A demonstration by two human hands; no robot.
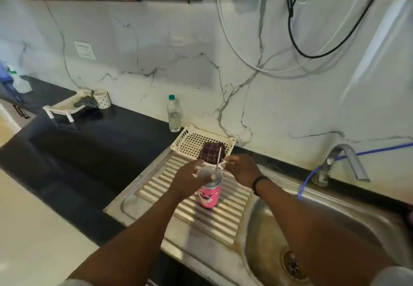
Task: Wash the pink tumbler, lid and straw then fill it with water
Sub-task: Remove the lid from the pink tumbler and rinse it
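The pink tumbler (210,197) stands upright on the ribbed drainboard (194,214), left of the sink (312,236). Its lid (210,175) sits on top, and the metal straw (218,159) rises through it, leaning slightly away from you.

Your left hand (190,180) wraps around the tumbler's top, fingers curled over the lid's rim with the thumb across its near edge. Your right hand (242,169) is just right of the straw, fingers drawn together in a pinch near the straw's upper part; blur makes it hard to tell whether they actually hold the straw or something small and white beside it. A dark band (259,184) circles your right wrist.

Just behind the tumbler, a white basket (190,139) rests at the drainboard's far end, with a dark checked cloth (211,152) in it. A clear water bottle (174,113) stands on the black counter (89,142) beside the basket, against the marble wall. Farther left is a second white rack (64,106). The tap (342,162) stands behind the sink, a blue hose (312,174) running past it.
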